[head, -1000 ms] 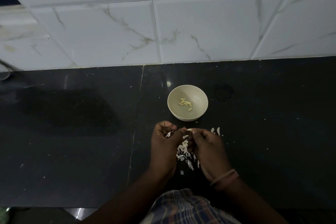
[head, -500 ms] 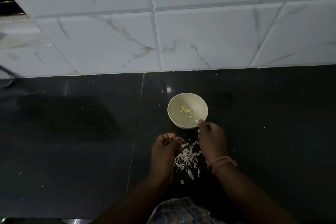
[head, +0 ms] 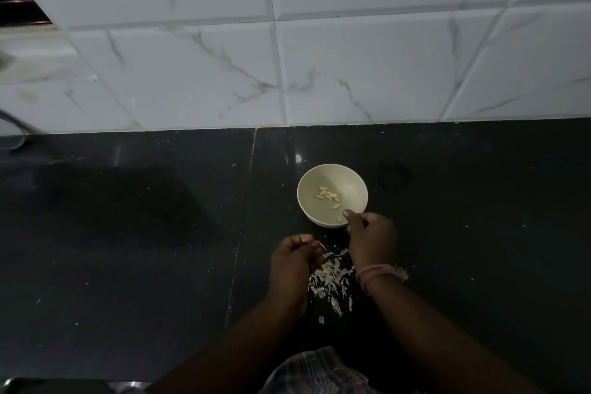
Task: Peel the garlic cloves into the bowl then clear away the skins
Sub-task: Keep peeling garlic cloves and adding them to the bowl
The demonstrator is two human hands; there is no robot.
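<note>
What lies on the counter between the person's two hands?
In the head view, a heap of garlic skins lies on the dark counter between the left hand and the right hand.

One bowl (head: pixel 332 195) stands on the desk (head: pixel 128 233). It holds roughly seven peeled garlic cloves (head: pixel 327 194); the exact number cannot be fixed. One heap of skins (head: pixel 332 281) lies nearer, pieces too many to count. Two hands: left hand (head: pixel 292 265), right hand (head: pixel 371 238). One wristband (head: pixel 377 273).
</note>
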